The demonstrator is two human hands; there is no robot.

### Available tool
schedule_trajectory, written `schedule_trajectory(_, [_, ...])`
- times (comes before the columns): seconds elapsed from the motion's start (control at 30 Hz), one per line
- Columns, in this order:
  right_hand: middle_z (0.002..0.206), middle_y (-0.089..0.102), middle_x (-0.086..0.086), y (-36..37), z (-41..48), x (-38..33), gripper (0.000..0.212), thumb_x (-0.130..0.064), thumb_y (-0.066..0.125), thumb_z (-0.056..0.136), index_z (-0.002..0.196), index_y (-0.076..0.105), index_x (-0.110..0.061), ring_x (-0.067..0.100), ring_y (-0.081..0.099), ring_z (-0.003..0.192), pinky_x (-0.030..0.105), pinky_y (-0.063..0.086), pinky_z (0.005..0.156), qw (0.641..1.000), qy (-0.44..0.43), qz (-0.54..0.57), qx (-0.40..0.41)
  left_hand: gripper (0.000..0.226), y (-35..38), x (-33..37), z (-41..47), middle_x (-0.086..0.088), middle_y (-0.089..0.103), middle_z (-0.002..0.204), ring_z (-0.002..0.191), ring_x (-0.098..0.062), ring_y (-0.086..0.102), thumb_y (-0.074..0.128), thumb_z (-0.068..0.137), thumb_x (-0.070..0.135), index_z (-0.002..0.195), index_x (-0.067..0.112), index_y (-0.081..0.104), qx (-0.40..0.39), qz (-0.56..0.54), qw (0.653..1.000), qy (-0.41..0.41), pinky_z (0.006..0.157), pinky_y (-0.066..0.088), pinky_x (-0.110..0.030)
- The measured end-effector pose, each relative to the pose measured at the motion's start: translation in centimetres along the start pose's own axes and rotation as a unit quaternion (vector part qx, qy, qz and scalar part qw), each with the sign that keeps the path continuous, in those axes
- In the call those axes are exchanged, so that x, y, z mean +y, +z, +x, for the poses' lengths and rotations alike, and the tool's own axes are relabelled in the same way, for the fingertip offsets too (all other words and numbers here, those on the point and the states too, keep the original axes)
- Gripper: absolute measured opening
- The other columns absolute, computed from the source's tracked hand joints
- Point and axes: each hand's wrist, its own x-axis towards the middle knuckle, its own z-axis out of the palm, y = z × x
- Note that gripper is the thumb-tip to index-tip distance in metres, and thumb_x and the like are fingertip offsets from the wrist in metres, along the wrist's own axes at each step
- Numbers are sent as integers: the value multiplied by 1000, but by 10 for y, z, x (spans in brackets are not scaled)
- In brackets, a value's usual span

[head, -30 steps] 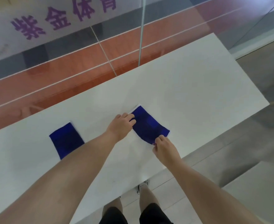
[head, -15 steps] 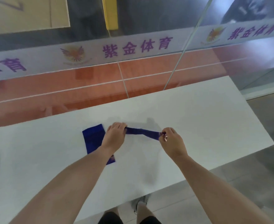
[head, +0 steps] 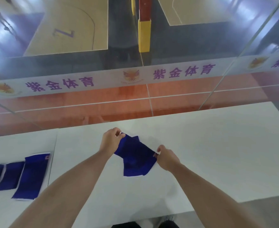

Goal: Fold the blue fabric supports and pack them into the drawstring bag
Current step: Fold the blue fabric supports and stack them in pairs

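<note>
Both hands hold one blue fabric support (head: 135, 150) over the middle of the white table (head: 217, 153). My left hand (head: 110, 139) pinches its far upper end, my right hand (head: 166, 157) pinches its near right end. Beneath it lies a second blue support (head: 136, 168), flat on the table and partly covered. Three more blue supports (head: 31, 176) lie side by side at the left, on a white sheet. No drawstring bag is in view.
A glass wall (head: 135, 96) with a white banner of purple characters runs along the table's far edge, a sports court beyond it. The table's near edge (head: 152, 216) runs just above my legs. A seam (head: 53, 155) splits the tabletop at the left.
The support was lifted off the table, stretched between both hands, and now hangs spread over the second support. The camera tilted up, which brought the three supports at the left into view.
</note>
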Motion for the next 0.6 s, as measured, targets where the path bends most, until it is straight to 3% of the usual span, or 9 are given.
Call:
schedule_trajectory(0.2, [98, 71, 4, 52, 14, -5, 25, -34, 51, 92, 110, 48, -17, 23, 68, 90, 41, 58, 84, 991, 75, 44, -101, 22, 18, -18, 29, 2, 57, 86, 80, -17, 55, 54, 99, 23, 88, 17, 73, -81, 75, 992, 54, 72, 37, -27])
schedule_trajectory(0.3, [96, 74, 4, 71, 19, -3, 21, -29, 57, 91, 107, 53, -15, 23, 69, 90, 41, 58, 85, 983, 112, 59, -132, 30, 38, -19, 51, -5, 56, 85, 77, -22, 57, 49, 101, 20, 85, 10, 73, -134, 104, 981, 91, 71, 46, -35])
schedule_trajectory(0.6, [92, 77, 0, 112, 33, 9, 16, -33, 59, 88, 87, 67, -19, 22, 70, 89, 40, 58, 89, 967, 175, 84, -169, 25, 94, -27, 91, -9, 59, 96, 85, -27, 61, 52, 102, 18, 96, 9, 75, -261, 153, 933, 195, 84, 49, -39])
